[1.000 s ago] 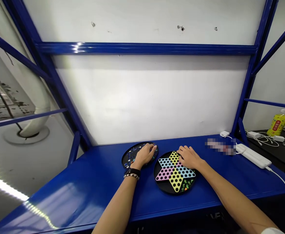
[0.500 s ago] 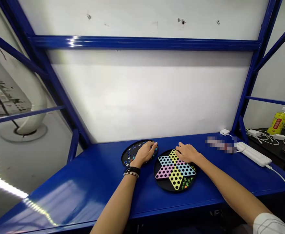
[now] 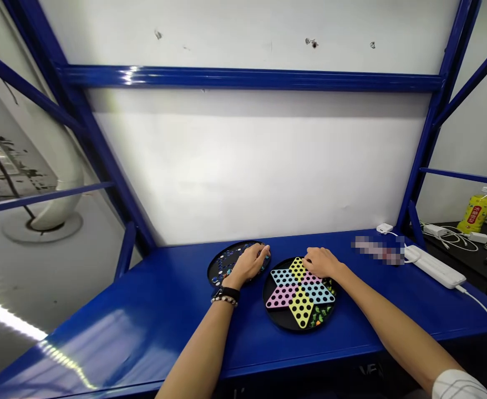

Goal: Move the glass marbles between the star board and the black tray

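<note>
Two round black trays lie on the blue tabletop. The left tray (image 3: 215, 266) holds small blue, white and reddish pieces. My left hand (image 3: 250, 261) rests over its right side, fingers stretched out and loosely together; their undersides are hidden. The right tray (image 3: 279, 320) holds a star-shaped Chinese checkers board (image 3: 302, 291) with yellow, pink and light blue points full of dark holes. Small green and orange pieces (image 3: 320, 316) lie in the tray beside the star. My right hand (image 3: 321, 262) is at the board's upper right, its fingers curled down and closed; whatever they grip is hidden.
A white power strip (image 3: 435, 267) with a cable and a white charger (image 3: 384, 228) lie on the right. Near them is a blurred-out item (image 3: 377, 250). Blue metal frame posts (image 3: 424, 144) enclose the table. A yellow bottle (image 3: 476, 211) and phones stand on a dark table beyond.
My right hand's fingers have curled in more at the board's upper edge. My left hand has stayed almost still. The view has shifted slightly, and a person's fingers at the far right edge are gone.
</note>
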